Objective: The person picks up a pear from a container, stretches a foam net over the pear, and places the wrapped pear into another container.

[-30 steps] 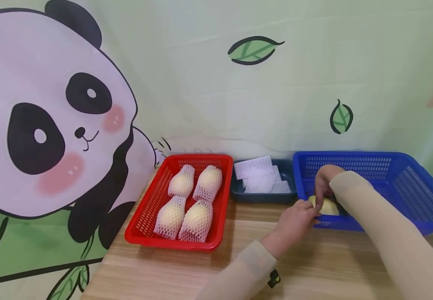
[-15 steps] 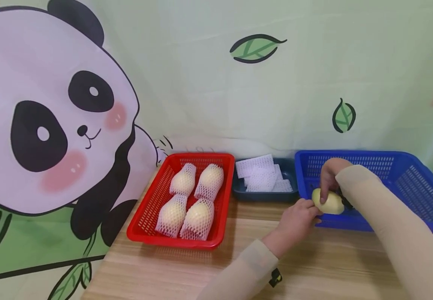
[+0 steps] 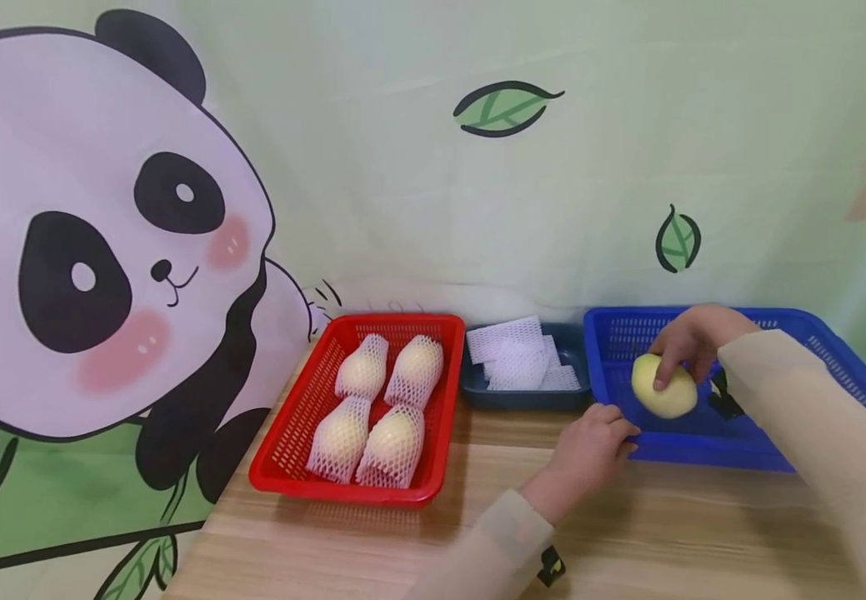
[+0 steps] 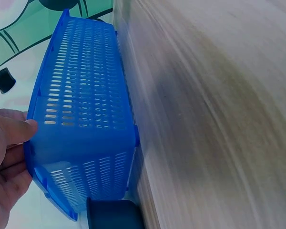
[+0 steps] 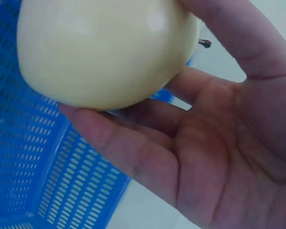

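My right hand (image 3: pixel 698 335) grips a pale yellow pear (image 3: pixel 665 397) inside the blue basket (image 3: pixel 710 450), near its left front corner. Close up in the right wrist view, the pear (image 5: pixel 105 52) shows smooth skin and a short dark stem, with thumb above and fingers beneath it. My left hand (image 3: pixel 586 446) holds the basket's front left corner; in the left wrist view its fingers (image 4: pixel 14 131) pinch the rim of the blue basket (image 4: pixel 86 76). Several pale fruits (image 3: pixel 393 437) in white foam nets lie in the red basket (image 3: pixel 425 492) at the left.
Between the two baskets stands a small dark blue tray (image 3: pixel 523 400) with several flat white foam nets (image 3: pixel 518 364). All of these rest on a wooden table (image 3: pixel 327 542), against a cloth backdrop (image 3: pixel 372 167) printed with a panda and leaves.
The pear has been lifted from low at the basket's front left corner, up and slightly right, in my right hand. My left hand has stayed on the basket's corner.
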Available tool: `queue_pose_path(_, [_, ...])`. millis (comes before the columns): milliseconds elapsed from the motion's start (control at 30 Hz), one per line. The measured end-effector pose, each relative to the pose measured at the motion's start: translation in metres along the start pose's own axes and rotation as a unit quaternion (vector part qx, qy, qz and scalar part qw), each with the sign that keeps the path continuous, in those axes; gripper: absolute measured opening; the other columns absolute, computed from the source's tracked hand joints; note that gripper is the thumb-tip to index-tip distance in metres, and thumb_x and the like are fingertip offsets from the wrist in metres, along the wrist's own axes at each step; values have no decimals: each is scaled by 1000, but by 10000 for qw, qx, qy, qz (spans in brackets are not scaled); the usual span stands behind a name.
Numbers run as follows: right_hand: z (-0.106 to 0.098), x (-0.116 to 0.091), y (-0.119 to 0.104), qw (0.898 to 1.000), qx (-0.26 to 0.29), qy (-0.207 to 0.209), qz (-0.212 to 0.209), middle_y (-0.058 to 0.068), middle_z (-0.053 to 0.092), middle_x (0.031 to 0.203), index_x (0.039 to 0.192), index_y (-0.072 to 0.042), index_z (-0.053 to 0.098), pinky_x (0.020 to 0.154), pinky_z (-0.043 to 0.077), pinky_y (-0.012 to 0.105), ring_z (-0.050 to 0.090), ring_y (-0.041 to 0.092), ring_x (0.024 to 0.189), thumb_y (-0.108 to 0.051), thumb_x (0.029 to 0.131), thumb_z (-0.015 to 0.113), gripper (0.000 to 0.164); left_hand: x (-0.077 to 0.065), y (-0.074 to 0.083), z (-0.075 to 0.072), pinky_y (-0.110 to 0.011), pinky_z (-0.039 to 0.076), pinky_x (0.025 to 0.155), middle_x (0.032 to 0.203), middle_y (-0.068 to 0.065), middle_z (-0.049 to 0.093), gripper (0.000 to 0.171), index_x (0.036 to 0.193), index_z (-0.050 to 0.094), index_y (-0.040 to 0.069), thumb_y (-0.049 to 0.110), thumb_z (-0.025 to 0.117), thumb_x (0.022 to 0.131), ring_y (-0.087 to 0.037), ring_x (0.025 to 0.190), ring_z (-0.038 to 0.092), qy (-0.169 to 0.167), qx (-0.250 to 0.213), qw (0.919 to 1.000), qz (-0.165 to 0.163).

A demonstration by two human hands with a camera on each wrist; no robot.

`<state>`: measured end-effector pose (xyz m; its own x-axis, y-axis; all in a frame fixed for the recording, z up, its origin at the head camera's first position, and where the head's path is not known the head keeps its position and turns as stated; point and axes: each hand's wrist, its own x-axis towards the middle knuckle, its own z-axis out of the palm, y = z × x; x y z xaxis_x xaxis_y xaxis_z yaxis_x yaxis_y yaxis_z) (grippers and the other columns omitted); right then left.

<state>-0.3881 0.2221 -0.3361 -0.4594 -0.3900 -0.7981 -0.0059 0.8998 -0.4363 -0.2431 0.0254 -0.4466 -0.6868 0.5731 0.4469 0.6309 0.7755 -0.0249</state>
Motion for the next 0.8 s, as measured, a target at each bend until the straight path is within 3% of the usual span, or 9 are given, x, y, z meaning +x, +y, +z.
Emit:
queue_pose_path(100, [4,-7,6,9987,226,219,-390,21,54,126,145,17,29,107,54,47,60,27,114,-17,94,70,73,-2,1,2,-6,50,77,98,12,70,17,108,79,23,33,72,96,-3,91,60,52,64,10000,45])
queue_pose_path(233, [11,-16,14,9910,-166,1002,-870,35,46,135,150,21,19,104,55,52,60,36,118,-20,94,72,87,-3,2,3,-7,50,78,98,11,70,16,107,79,23,32,74,95,-4,91,61,252,112,9995,155])
queue_pose_path(367, [21,-26,18,9669,-802,2142,-1128,43,44,140,149,22,23,100,55,58,60,45,117,-30,92,75,93,-5,2,1,-9,52,85,103,10,71,18,109,76,22,31,74,94,-5,98,64,309,-5,9994,143])
queue_pose_path(467, [30,-30,21,9468,-942,2795,-1286,43,48,140,149,21,28,97,53,60,59,48,118,-34,91,76,93,-5,3,-2,-11,53,91,108,9,72,20,113,75,22,32,73,95,-6,105,65,232,-124,9996,92])
queue_pose_path(667, [47,-36,20,9160,-743,3602,-1603,42,51,140,149,19,31,94,54,61,59,50,118,-33,91,76,90,-5,4,-10,-13,52,97,112,8,72,19,113,75,22,31,68,98,-7,108,66,256,-201,9993,197])
queue_pose_path(800, [60,-38,16,9005,-463,3969,-1717,40,52,139,151,17,30,93,55,61,59,50,119,-33,92,75,90,-9,2,-24,-15,53,97,112,8,73,18,112,75,22,29,66,99,-8,107,67,186,-288,9992,209])
